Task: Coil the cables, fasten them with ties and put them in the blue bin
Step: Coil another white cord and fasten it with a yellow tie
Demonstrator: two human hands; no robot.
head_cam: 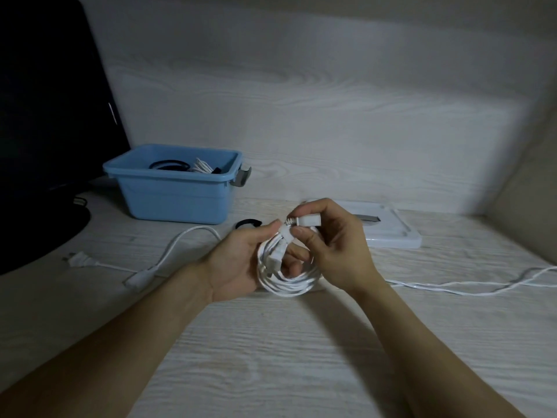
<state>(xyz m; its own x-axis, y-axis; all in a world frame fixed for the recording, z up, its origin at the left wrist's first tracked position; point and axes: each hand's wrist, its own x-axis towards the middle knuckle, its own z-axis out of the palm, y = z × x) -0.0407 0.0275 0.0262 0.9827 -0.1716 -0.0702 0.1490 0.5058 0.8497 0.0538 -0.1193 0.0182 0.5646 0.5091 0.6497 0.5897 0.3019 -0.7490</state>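
Bare desk (pixel 271 342) before hands; blue bin (pixel 174 194) far-left, loose cable (pixel 180 245) left, white tray (pixel 391 233) right.

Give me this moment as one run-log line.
left hand: holds white cable coil | right hand: pinches connector end | black tie: on table | blue bin: holds cables

Dim, cool light falls from the upper left, leaving the right corner and the near tabletop (pixel 271 357) in soft shadow. Wide-angle distortion bends the edges. The picture is slightly soft and grainy, without glare.
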